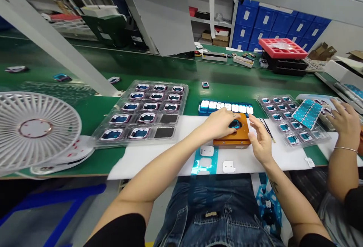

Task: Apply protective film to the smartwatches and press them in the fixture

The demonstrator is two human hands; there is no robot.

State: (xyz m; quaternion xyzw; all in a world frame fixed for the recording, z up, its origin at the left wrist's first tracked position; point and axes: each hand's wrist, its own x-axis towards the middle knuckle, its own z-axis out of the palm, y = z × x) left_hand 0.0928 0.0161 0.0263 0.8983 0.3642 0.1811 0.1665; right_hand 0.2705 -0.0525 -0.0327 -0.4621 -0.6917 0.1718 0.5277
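An orange fixture block [227, 141] lies in front of me on a white sheet, with a small dark-and-blue frame part [235, 124] seated in its top. My left hand [221, 123] bends over the block's left side, thumb and forefinger on either side of that part. Beside the block's right edge, my right hand [261, 141] is held with fingers apart and nothing in it. Behind the block stands a blue strip holder [202, 109] with several white-topped pieces. A blue film strip [212, 167] carrying a white piece [207, 150] lies at the near edge.
Left is a clear tray [181, 115] of several frames, beyond it a white fan [36, 130]. Tweezers [268, 130] lie right of the block, near another tray [326, 138] with a blue label sheet [307, 113]. A co-worker's hand [344, 120] is at far right.
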